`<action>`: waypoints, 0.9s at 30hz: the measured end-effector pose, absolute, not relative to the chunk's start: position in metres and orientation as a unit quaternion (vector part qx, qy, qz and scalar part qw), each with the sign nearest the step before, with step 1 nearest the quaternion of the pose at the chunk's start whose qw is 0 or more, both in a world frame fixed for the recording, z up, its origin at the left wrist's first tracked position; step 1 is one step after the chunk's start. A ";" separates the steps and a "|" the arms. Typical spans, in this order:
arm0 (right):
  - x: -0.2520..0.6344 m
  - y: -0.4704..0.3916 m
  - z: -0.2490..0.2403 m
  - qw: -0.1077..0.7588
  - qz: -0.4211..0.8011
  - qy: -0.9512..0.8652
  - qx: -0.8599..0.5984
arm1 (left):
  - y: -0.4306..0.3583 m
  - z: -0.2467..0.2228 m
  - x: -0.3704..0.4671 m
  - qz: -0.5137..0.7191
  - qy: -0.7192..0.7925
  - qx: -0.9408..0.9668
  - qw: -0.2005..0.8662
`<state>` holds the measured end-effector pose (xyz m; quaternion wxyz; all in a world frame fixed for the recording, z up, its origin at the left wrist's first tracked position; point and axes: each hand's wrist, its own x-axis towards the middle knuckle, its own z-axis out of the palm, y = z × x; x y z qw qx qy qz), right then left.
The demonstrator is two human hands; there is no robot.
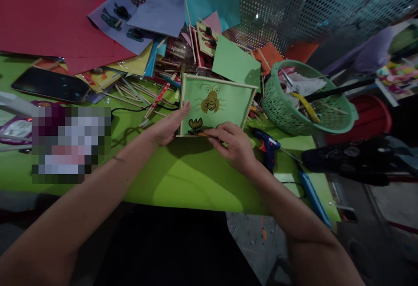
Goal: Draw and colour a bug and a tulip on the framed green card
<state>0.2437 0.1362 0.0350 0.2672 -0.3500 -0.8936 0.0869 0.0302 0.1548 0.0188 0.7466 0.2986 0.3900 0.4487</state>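
Note:
A green picture (228, 107) with a thin stick frame shows a brown bug figure (210, 99) and a small brown tulip-like shape (195, 123) at its lower left. My left hand (171, 125) is against the frame's left edge, its fingers partly behind it. At the bottom edge, my right hand (231, 142) pinches a small orange-brown piece (204, 134) beside the tulip-like shape.
A blue glue gun (269, 144) lies right of my right hand, near a blue cutter (314, 199). Behind it stands a green basket (294, 112) with tools. Coloured paper (42, 20), loose sticks (130, 94) and a black phone (50, 85) lie at the back and left.

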 end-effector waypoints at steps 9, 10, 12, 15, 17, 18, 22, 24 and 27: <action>0.241 0.137 0.034 0.270 0.074 -0.897 -0.343 | 0.157 0.014 0.028 0.449 0.391 0.305 0.744; 0.241 0.137 0.034 0.269 0.075 -0.896 -0.346 | 0.157 0.014 0.028 0.446 0.388 0.307 0.746; 0.241 0.137 0.034 0.268 0.071 -0.895 -0.349 | 0.157 0.014 0.028 0.444 0.376 0.313 0.751; 0.242 0.137 0.035 0.266 0.079 -0.897 -0.345 | 0.156 0.015 0.028 0.445 0.368 0.315 0.753; 0.244 0.137 0.038 0.279 0.107 -0.891 -0.343 | 0.155 0.017 0.028 0.435 0.364 0.316 0.761; 0.246 0.137 0.039 0.291 0.121 -0.885 -0.343 | 0.155 0.018 0.028 0.431 0.365 0.316 0.763; 0.251 0.138 0.042 0.330 0.143 -0.866 -0.347 | 0.155 0.019 0.028 0.427 0.371 0.319 0.761; 0.252 0.139 0.041 0.327 0.146 -0.867 -0.346 | 0.156 0.018 0.028 0.428 0.361 0.320 0.764; 0.251 0.139 0.040 0.320 0.142 -0.869 -0.349 | 0.156 0.016 0.028 0.429 0.348 0.323 0.769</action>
